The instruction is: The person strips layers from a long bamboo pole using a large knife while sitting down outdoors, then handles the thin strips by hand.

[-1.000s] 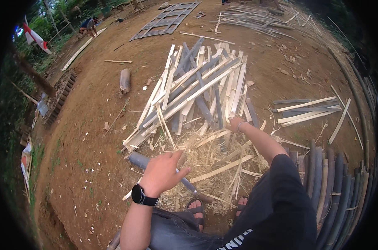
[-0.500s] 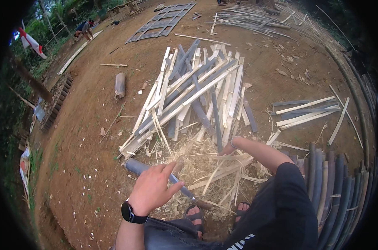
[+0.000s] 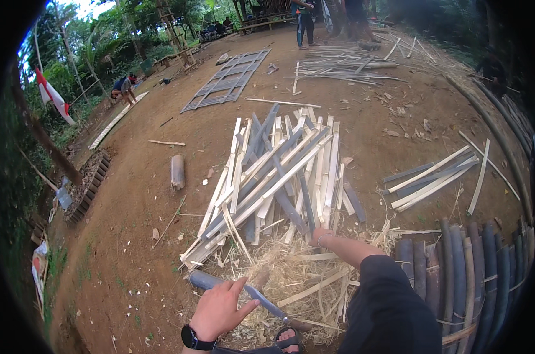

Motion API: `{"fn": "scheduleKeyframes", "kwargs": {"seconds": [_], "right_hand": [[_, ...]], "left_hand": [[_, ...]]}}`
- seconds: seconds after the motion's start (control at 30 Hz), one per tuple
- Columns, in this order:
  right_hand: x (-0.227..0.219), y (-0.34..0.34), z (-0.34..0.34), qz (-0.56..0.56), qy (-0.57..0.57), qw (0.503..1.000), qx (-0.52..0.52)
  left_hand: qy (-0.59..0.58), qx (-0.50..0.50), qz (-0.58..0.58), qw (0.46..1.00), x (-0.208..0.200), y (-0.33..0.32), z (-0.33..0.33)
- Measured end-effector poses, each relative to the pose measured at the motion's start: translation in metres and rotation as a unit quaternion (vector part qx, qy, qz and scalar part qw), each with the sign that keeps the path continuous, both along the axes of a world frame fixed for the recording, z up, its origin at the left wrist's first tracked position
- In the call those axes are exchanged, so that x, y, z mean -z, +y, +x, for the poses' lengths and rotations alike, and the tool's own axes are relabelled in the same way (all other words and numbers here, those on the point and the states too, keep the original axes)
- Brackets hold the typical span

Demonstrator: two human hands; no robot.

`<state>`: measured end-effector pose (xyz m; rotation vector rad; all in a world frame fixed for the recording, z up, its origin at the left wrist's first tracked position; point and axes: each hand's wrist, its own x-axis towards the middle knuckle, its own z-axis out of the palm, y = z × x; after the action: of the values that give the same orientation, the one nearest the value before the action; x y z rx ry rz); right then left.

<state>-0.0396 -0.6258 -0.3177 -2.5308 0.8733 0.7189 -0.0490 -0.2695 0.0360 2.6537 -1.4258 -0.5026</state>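
My left hand (image 3: 219, 311), a dark watch on its wrist, is open with the fingers apart and nothing in it. Close to it lie a dark bamboo tube (image 3: 203, 279) and what looks like a machete (image 3: 267, 302) with a brown handle. My right hand (image 3: 320, 236) stretches forward to the near edge of a heap of split bamboo (image 3: 279, 159). Its fingers are closed at the lower end of a dark bamboo strip (image 3: 306, 203), which leans over the heap; the fingertips are partly hidden. Pale shavings (image 3: 270, 259) cover the ground below both hands.
Whole bamboo poles (image 3: 456, 265) stand close by at the right. A smaller group of strips (image 3: 430, 177) lies beyond them. Farther off are a short bamboo log (image 3: 177, 172), a bamboo lattice (image 3: 229, 79), a long pile of strips (image 3: 344, 65) and a crouching person (image 3: 124, 88).
The view has tilted up, showing more background and people. My right hand has reached farther forward over the heap, the dark strip's near end moving with it. My left hand stays open.
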Motion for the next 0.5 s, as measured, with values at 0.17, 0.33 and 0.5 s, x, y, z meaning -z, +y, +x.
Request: {"fn": "scheduleKeyframes", "kwargs": {"seconds": [0.17,0.33,0.5], "right_hand": [[0.014,-0.002,-0.009,0.030,0.001,0.997,0.065],[-0.014,-0.017,-0.008,-0.034,0.029,0.999,0.027],[-0.035,-0.070,-0.026,-0.100,0.013,0.995,0.014]], "left_hand": [[-0.012,0.008,0.007,1.000,-0.001,0.004,-0.003],[-0.026,0.027,-0.008,0.999,-0.005,0.005,-0.007],[-0.007,-0.002,0.013,1.000,-0.012,0.006,-0.016]]}}
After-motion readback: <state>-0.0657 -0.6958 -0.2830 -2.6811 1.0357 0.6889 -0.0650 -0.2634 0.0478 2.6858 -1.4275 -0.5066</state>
